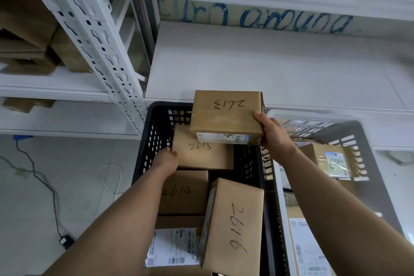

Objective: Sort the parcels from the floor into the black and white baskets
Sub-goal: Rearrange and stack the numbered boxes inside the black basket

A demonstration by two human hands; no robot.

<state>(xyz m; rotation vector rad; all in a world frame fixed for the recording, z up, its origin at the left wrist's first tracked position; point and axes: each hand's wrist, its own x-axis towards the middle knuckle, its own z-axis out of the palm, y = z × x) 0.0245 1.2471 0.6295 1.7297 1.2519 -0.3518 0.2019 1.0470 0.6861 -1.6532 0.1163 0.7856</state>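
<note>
Two hands, both on boxes. R hand (pixel 272 134) grips the near-right corner of the 2613 box (pixel 226 114), thumb on top, other fingers round the side. That box sits over the far end of the black basket (pixel 156 132), its near edge overlapping the 2615 box (pixel 201 152); can't tell if it rests on it or hangs just above. L hand (pixel 167 159) holds the 2615 box by its left edge, fingers curled onto it, inside the basket.

Nearer in the same basket: 2614 box (pixel 183 192) right below 2615, 2616 box (pixel 233 226) tilted beside it on the right, and a labelled parcel (pixel 172 246) at the near end.

White basket (pixel 336 123) stands touching the black one on the right, w/ a taped box (pixel 331 159) and a flat labelled parcel (pixel 307 246) in it.

Behind both: a white shelf (pixel 268 63), blue scrawl (pixel 268 18) on the wall at its back. Left: perforated rack post (pixel 98 40), brown cartons (pixel 26 29) on the rack. Floor (pixel 78 163) at left carries a black cable (pixel 44 181) and an adapter (pixel 66 241).
</note>
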